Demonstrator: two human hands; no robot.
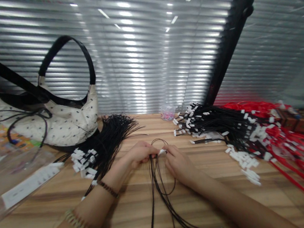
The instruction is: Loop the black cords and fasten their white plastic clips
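My left hand (141, 152) and my right hand (177, 164) meet above the middle of the table, fingers pinched together. A small white connector-like piece (162, 152) shows between the fingertips. Thin black cords (156, 180) hang from my left fingers, loop down between the forearms and run towards the table's near edge. My left fingers close on the cords beside the white piece; those of my right hand pinch its other side. One small cord loop arches above the fingertips. Exactly how the cord meets the white piece is too blurred to tell.
On the left lie a bundle of black cords with white ends (103, 146), a white patterned handbag (69, 121) and clear plastic packaging (23, 179). More black cords (217, 120), red cords (290, 144) and loose white pieces (245, 161) spread rightwards. A small clear container (168, 113) stands behind.
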